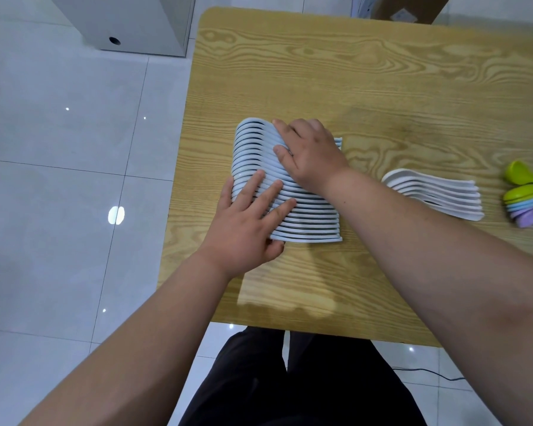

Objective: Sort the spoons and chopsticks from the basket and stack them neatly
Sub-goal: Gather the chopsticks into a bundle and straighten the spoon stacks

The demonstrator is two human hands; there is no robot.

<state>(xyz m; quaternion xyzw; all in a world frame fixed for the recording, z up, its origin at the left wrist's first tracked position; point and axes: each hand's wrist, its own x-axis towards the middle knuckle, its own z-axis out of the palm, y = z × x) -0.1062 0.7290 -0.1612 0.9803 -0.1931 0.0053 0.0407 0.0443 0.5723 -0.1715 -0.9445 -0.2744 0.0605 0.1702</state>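
A long nested row of several white spoons (308,219) lies on its side near the left edge of the wooden table (366,72). My left hand (246,222) lies flat with straight fingers on the near part of the row. My right hand (308,152) presses down on the far part, its fingers spread over the spoon bowls. A shorter stack of white spoons (434,193) lies to the right. At the right edge sit coloured spoons (526,198) in green, blue and purple. No basket or chopsticks are in view.
The table's left edge runs close beside the long row, with white floor tiles below. A grey cabinet (130,23) stands on the floor at the upper left. A cardboard box (410,7) shows beyond the table's far edge.
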